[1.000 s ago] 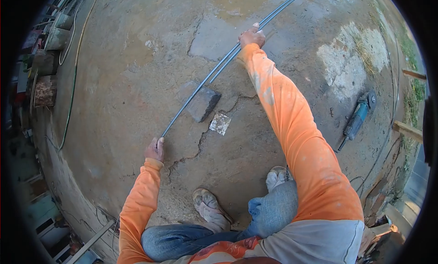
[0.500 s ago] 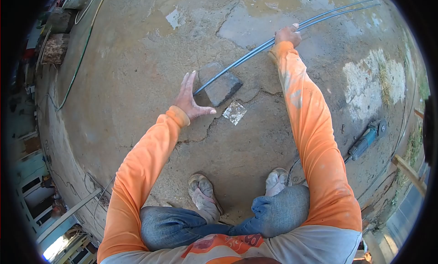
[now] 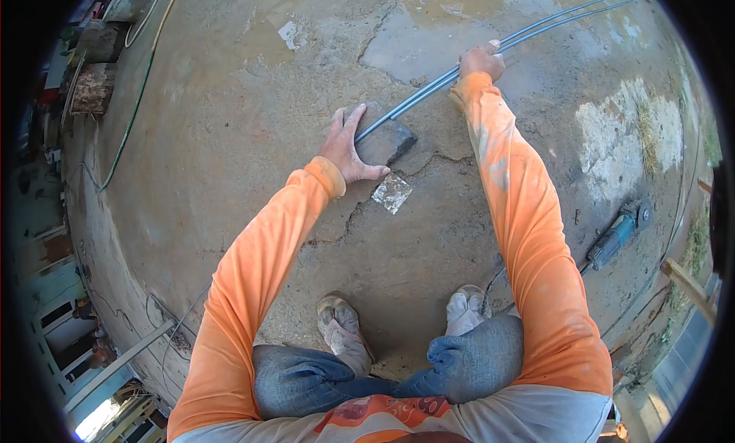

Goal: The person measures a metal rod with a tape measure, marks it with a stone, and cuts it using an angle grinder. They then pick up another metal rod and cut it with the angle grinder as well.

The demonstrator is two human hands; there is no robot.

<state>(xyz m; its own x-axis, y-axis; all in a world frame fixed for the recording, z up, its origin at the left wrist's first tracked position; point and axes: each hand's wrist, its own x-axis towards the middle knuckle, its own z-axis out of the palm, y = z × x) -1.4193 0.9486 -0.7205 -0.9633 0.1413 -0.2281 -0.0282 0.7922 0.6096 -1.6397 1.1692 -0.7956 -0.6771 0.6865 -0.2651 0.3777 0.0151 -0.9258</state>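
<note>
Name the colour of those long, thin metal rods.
The rods look blue-grey, best seen in the head view.

From my feed the rods look like smooth metal with a dull bluish sheen. Ground is rough and gritty, glossy where it's wet. That dark block is matt, kinda stony. Sleeves are soft orange cloth, smudged with dust; jeans look like faded denim.

The left hand, near the frame's center, is open, its thumb spread from the fingers. The right hand, upper right of center, is closed, that arm extended farther up the frame.
</note>
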